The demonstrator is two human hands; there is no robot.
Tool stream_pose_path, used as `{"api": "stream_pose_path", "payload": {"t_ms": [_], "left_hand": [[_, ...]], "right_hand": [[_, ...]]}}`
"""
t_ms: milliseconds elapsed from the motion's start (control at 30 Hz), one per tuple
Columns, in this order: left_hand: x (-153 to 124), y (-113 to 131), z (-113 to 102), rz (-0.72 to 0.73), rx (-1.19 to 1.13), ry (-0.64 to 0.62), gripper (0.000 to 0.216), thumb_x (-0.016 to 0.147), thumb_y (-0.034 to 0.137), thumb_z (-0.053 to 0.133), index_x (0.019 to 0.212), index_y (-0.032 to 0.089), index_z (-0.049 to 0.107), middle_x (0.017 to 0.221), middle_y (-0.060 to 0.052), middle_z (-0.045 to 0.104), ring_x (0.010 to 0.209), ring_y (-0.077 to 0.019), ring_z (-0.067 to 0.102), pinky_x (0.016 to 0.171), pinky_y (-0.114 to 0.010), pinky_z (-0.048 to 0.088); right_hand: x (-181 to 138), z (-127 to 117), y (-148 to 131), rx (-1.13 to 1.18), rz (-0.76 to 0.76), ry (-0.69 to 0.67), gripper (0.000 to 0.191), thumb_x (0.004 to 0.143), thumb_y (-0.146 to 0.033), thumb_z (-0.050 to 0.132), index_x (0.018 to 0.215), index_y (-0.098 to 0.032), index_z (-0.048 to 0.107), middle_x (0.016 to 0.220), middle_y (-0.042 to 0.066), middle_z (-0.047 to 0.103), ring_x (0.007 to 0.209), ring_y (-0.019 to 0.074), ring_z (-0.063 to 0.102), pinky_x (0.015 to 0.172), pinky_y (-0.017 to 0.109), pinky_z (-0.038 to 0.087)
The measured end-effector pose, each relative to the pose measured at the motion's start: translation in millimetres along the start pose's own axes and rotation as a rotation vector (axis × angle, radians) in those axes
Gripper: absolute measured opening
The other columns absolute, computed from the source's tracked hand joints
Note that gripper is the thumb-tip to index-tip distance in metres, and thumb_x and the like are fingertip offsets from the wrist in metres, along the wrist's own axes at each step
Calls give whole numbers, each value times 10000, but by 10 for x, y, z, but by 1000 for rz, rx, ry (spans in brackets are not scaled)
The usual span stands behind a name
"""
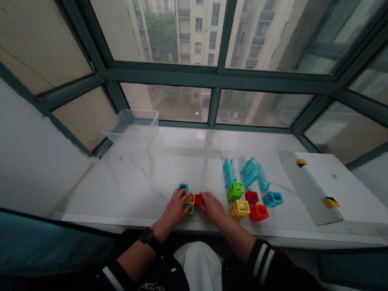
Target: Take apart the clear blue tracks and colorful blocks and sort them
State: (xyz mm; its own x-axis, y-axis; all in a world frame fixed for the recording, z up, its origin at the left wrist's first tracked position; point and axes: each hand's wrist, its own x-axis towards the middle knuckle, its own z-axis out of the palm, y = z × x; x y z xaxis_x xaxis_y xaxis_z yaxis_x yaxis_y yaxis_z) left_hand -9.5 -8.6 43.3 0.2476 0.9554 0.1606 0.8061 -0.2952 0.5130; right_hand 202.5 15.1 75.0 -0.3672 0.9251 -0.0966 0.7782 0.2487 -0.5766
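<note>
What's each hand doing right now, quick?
Left hand: closed on the block cluster.
Right hand: fingers on its red block; grip cannot be told.

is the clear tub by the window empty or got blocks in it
Empty. Through the clear tub walls only pale sill shows, no coloured pieces; the loose blocks lie outside it, on the sill.

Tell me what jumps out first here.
On the marble sill, the left hand and right hand meet on a small block cluster at the near edge; loose blocks and blue ribbed pieces lie just right. A clear tub sits back left, a white box right.
</note>
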Motion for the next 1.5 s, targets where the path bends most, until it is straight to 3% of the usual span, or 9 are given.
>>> {"api": "stream_pose_path", "payload": {"t_ms": [133, 267, 467, 567, 700, 833, 1067, 1267, 1500], "left_hand": [[-44, 48, -1, -3, -4, 0, 541, 903, 226, 660, 1440, 230, 596, 1557, -160, 477, 1553, -376, 324, 1253, -609, 343], [-52, 73, 1, -4, -6, 20, 534, 898, 224, 660, 1428, 250, 604, 1540, -153, 503, 1540, -370, 346, 1240, -621, 358], [0, 203, -138, -43, 10, 38, 564, 851, 242, 719, 1407, 262, 628, 1562, -156, 505, 1512, -407, 380, 1234, -656, 323], [32, 391, -355, -1, -159, 75, 593, 898, 311, 691, 1476, 269, 562, 1584, -146, 489, 1472, -372, 443, 1237, -619, 341], [35, 710, -689, 43, -575, 33, 691, 921, 437, 699, 1546, 274, 455, 1538, -141, 540, 1391, -316, 550, 1180, -539, 454], [29, 898, -836, -73, -900, -34, 695, 911, 510, 699, 1524, 269, 477, 1499, -150, 583, 1309, -316, 627, 1116, -514, 517], [63, 901, -744, -233, -1276, -129, 621, 850, 514, 768, 1355, 192, 602, 1332, -155, 701, 1224, -336, 675, 1015, -479, 567], [85, 959, -793, -236, -1269, 5, 621, 771, 418, 870, 1294, 212, 606, 1243, -121, 749, 1150, -283, 716, 1008, -444, 563], [59, 1049, -788, -69, -1155, 49, 570, 782, 362, 876, 1270, 231, 612, 1285, -107, 708, 1133, -254, 722, 1029, -438, 569]], "right_hand": [[-79, -58, -19, -18, 5, -16, 376, 864, -99, 685, 1223, -198, 629, 1273, 134, 657, 1147, 281, 670, 995, 394, 524], [-160, -127, -16, 61, 11, 127, 347, 851, -130, 729, 1170, -204, 615, 1236, 123, 640, 1104, 266, 667, 969, 409, 547], [-305, -336, -89, 682, -130, 241, 443, 871, -353, 774, 1243, -235, 566, 1218, 87, 667, 1047, 222, 708, 944, 428, 610], [-377, -448, -182, 920, -147, 215, 476, 859, -425, 797, 1236, -251, 563, 1190, 74, 712, 1067, 225, 724, 996, 436, 596], [-437, -537, -273, 1072, -150, 210, 487, 860, -435, 806, 1249, -257, 575, 1201, 74, 727, 1101, 233, 719, 1019, 443, 582], [-488, -598, -323, 1030, -167, 224, 501, 858, -402, 817, 1279, -270, 579, 1249, 74, 700, 1114, 234, 712, 1023, 450, 580], [-597, -806, -412, 688, -363, 280, 418, 922, -312, 749, 1327, -323, 646, 1384, 81, 600, 1200, 236, 634, 915, 384, 597], [-627, -800, -378, 710, -314, 232, 699, 911, -303, 738, 1542, -339, 438, 1404, 96, 593, 1155, 234, 643, 944, 430, 582], [-608, -852, -404, 715, -247, 265, 513, 934, -378, 736, 1417, -305, 581, 1311, 78, 657, 1080, 228, 690, 970, 435, 584]]}}
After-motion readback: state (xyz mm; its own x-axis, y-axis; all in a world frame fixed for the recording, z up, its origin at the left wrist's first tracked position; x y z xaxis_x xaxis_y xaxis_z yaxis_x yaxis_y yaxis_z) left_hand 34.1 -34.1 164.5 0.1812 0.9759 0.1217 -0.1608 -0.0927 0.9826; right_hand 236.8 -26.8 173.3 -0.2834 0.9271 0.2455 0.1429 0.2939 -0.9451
